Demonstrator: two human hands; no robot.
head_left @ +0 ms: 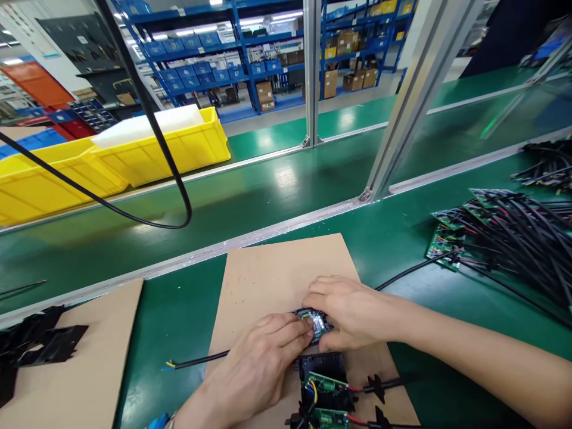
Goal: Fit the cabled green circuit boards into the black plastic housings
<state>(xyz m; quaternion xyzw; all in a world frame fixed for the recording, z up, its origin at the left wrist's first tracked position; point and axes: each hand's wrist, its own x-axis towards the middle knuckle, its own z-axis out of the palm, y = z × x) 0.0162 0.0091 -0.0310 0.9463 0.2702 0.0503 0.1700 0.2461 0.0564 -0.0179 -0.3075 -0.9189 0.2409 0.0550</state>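
Presently, one circuit board is lying over cardboard, uncovered; my right grip is clasping its edges, my left grip pressing it, closure unclear. Two wired boards are resting nearby, uncovered; heaped boards are apparently waiting.

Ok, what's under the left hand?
The fingers of the left hand rest on a circuit board, only partly visible. A black cable emerges from under the hand, but its path there and whatever else lies beneath the palm are covered.

Electronics assy wkshp: green bench, PCB pile w/ cables, blue racks.
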